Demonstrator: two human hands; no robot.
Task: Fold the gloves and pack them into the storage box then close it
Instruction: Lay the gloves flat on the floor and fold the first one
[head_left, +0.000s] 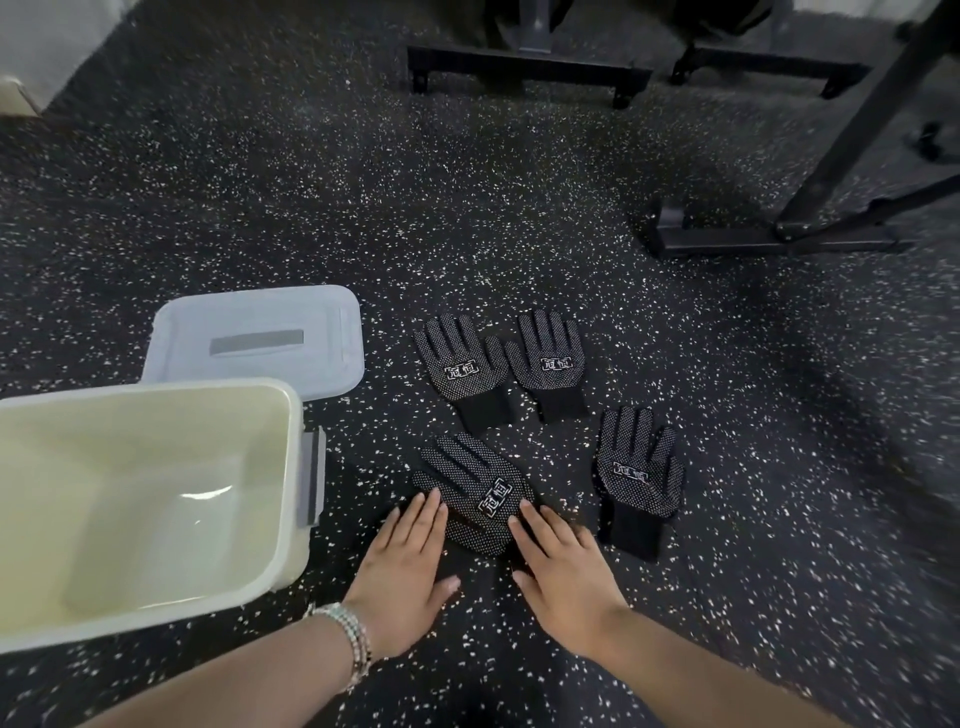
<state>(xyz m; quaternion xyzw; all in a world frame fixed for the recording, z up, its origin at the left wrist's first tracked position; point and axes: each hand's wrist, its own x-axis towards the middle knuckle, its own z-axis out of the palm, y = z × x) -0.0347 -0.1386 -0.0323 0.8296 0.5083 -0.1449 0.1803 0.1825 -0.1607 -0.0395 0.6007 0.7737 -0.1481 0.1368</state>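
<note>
Several black dotted gloves lie flat on the speckled floor. The nearest glove (480, 496) is tilted, fingers toward the upper left. My left hand (410, 566) rests flat at its left edge and my right hand (563, 564) lies flat at its right edge, fingertips touching it. Both hands have fingers apart and hold nothing. Another glove (639, 475) lies to the right. Two more sit side by side farther back, the left one (462, 371) and the right one (550, 361). The open pale storage box (280, 467) stands at the left, with nothing inside it.
The box's grey-white lid (260, 343) lies on the floor behind the box. Black metal equipment frames stand at the back (524, 65) and at the right (769, 239). A pale wall corner shows at the top left.
</note>
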